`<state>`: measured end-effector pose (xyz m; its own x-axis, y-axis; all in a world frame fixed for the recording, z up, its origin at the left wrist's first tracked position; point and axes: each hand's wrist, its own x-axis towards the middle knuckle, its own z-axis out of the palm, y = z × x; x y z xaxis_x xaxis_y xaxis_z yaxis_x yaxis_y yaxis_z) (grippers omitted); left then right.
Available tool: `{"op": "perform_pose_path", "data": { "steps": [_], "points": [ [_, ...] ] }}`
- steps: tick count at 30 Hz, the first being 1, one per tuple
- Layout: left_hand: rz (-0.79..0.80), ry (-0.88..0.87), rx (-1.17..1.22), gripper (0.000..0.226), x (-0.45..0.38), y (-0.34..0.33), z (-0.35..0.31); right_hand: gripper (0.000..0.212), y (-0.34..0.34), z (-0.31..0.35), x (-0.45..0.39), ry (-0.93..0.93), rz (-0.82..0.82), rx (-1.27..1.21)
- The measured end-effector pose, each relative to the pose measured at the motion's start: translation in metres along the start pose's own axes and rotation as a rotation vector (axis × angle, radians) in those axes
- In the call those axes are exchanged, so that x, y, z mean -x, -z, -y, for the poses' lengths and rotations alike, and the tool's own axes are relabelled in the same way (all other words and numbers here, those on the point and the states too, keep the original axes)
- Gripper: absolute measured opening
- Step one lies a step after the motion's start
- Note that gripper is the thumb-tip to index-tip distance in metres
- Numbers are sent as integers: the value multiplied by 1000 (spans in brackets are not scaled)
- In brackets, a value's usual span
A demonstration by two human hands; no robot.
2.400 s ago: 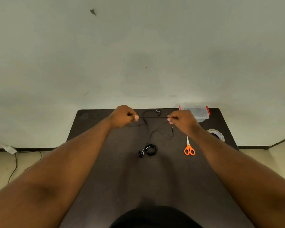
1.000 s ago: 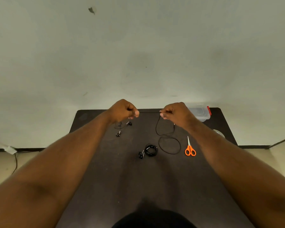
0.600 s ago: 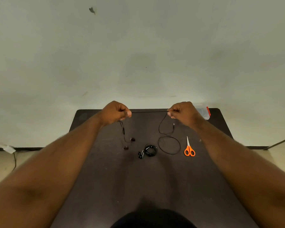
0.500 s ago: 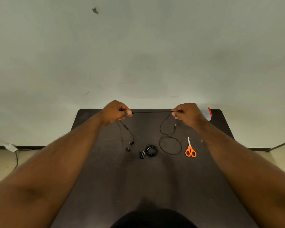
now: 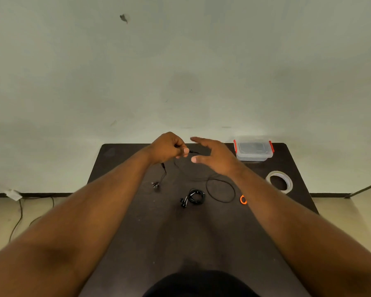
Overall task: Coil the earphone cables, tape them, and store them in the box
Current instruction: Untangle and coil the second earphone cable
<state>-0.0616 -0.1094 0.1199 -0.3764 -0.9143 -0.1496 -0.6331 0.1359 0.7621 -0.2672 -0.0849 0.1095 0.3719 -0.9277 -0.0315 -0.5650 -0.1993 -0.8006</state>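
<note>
My left hand (image 5: 168, 147) pinches a black earphone cable (image 5: 220, 190) above the far middle of the dark table (image 5: 137, 221). Its earbuds (image 5: 155, 185) hang below the hand, and a loop of the cable lies on the table to the right. My right hand (image 5: 212, 156) hovers just right of the left one, fingers spread, holding nothing. A second earphone (image 5: 194, 197), coiled into a small bundle, lies at the table's middle. The clear box (image 5: 253, 149) with red clips stands at the far right.
A roll of tape (image 5: 279, 182) lies near the table's right edge. Orange scissors (image 5: 242, 199) are mostly hidden under my right forearm. A plain wall rises behind the table, and cables run along the floor at the left.
My right hand has let go of the stretched cable, opened, and moved left toward my left hand. The left hand still pinches the cable, whose right part has dropped onto the table.
</note>
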Motion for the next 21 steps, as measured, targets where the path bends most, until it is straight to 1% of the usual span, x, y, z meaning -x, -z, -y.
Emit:
{"op": "perform_pose_path", "data": {
  "steps": [2, 3, 5, 6, 8, 10, 13, 17, 19, 21],
  "points": [
    [19, -4, 1, 24, -1, -3, -6, 39, -9, 8, -1, 7, -5, -160],
    [27, 0, 5, 25, -1, -4, -8, 30, -11, 8, -1, 2, -38, -181],
    [48, 6, 15, 27, 1, -2, -10, 20, -11, 8, 0, -12, -85, -157],
    [61, 7, 29, 26, 2, -2, -10, 17, -10, 7, 0, -9, -83, -143],
    [92, 7, 70, 23, 6, 0, -11, 17, -8, 7, 1, 22, -70, -100],
    [97, 12, 71, 20, 9, 4, -8, 19, -3, 7, 1, 28, -91, -52],
    [47, 33, 71, 19, 18, 16, 5, 18, 14, 2, 2, 8, -162, -32],
    [12, 24, 129, 17, 24, 27, 13, 13, 26, -4, 5, 26, -164, 35],
    [-4, 22, 123, 15, 24, 30, 15, 11, 29, -6, 4, 35, -207, 53],
    [-28, 30, 85, 24, 27, 34, 19, 12, 35, -12, 4, 38, -233, 47]
  ]
}}
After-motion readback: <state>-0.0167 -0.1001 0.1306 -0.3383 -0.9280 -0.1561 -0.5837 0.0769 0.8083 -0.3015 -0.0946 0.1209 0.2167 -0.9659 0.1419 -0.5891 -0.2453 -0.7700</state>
